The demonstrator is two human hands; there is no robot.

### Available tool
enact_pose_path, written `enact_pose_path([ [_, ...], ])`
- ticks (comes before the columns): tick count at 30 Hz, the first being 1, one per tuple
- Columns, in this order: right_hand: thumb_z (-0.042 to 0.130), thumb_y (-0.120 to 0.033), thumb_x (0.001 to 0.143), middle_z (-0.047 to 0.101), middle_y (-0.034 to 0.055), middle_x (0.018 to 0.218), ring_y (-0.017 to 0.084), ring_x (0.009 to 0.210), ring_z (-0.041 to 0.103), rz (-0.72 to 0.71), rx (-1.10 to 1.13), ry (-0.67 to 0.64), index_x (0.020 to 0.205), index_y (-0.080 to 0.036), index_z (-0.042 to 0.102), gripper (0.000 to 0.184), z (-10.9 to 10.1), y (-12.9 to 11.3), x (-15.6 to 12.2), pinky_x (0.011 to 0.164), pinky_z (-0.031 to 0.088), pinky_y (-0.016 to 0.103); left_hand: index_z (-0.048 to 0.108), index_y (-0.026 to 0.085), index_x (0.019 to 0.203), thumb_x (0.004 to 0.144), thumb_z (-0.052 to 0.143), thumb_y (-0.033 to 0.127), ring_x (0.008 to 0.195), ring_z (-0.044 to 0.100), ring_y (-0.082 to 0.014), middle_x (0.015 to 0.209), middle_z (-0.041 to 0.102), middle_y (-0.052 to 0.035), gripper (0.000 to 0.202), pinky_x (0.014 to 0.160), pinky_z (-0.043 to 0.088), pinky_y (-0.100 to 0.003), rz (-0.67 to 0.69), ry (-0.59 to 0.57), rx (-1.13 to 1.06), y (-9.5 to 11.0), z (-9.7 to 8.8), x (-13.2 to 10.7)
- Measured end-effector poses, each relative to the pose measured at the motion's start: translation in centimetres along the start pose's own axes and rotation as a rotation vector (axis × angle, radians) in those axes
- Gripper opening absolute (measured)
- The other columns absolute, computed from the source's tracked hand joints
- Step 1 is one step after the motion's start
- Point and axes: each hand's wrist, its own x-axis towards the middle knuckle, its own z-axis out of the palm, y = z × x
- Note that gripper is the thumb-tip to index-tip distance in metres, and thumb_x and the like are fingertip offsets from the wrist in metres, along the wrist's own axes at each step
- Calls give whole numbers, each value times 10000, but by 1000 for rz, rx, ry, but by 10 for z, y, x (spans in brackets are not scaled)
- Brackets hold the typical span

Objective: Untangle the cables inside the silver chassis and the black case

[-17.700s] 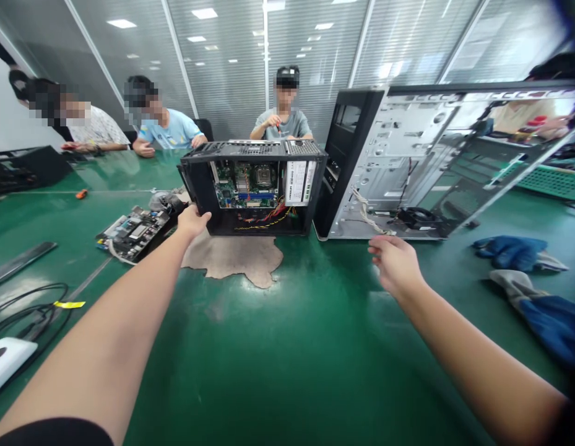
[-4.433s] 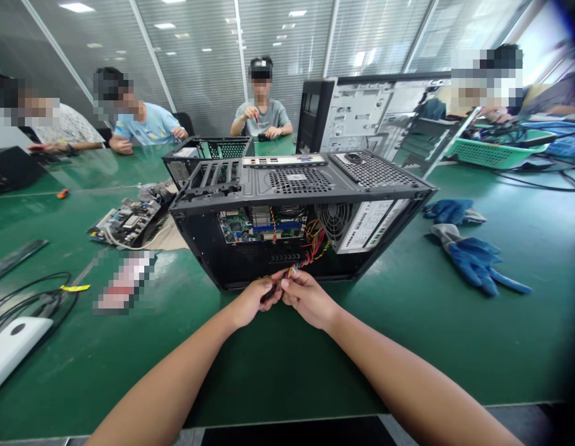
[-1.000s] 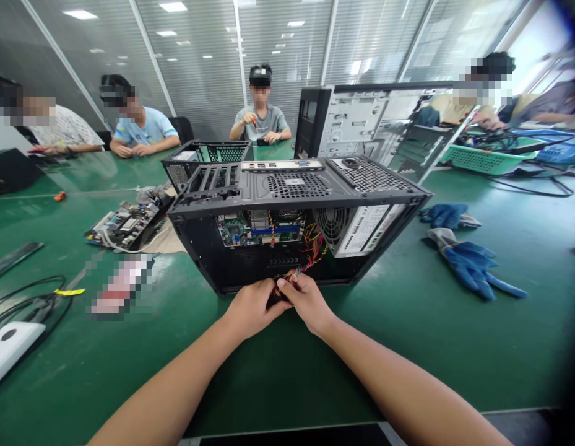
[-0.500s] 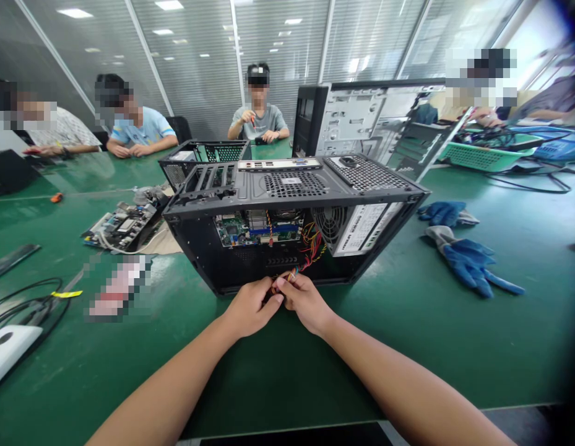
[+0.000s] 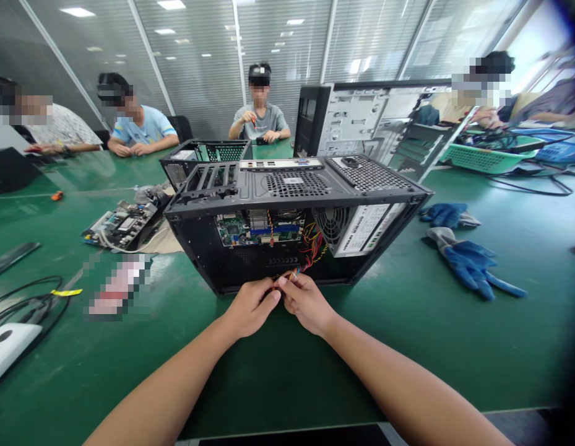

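A black open computer case [image 5: 296,186] lies on its side on the green table [image 5: 408,334], its open face toward me. Inside I see the motherboard [image 5: 254,226], a power supply with a fan [image 5: 356,229] and a bundle of coloured wires [image 5: 310,248]. My left hand [image 5: 250,305] and my right hand [image 5: 306,303] meet at the case's lower front edge. Both are closed in a pinch on the end of the wire bundle, fingertips touching. The connector itself is hidden by my fingers.
A loose circuit board [image 5: 122,222] lies to the left. Blue work gloves [image 5: 470,260] lie to the right. A bare grey case frame [image 5: 375,121] stands behind. Black cables [image 5: 27,297] and a white device [image 5: 8,347] lie at far left. Several people sit around the table.
Earlier my hands were apart, the left on the case farther away. The case now stands close to me and both hands pinch the wires. Over the last second they hardly moved.
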Motion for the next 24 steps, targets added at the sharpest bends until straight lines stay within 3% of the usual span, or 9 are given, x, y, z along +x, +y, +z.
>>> enact_pose_path([
  [4,747,-434,734,341,-107,445,19,369,202,22,31,8,711,-167,542,337,1,-3,-1,395,100,220,494,158,754,976,377,385,597,431,-98,664,486,21,339,579,313,-233,-16,-8,-76,1,-1,1],
  [10,748,-438,730,308,-104,463,26,393,173,17,28,-6,707,-163,575,325,0,-3,0,411,100,233,451,170,726,961,400,367,574,414,-95,640,453,28,311,567,303,-234,11,31,2,2,0,1],
  [16,766,-451,708,458,-43,573,60,489,305,-17,-1,19,707,-161,625,322,-1,-3,1,468,196,241,472,184,797,897,515,384,615,472,-122,691,512,8,228,585,346,-246,64,104,180,-1,2,-2],
  [24,796,-456,672,492,-42,574,67,499,336,57,99,44,729,-170,670,317,0,-3,0,508,284,242,519,177,877,891,526,353,673,528,-148,750,570,-24,176,633,405,-270,97,138,242,-3,1,-2],
])
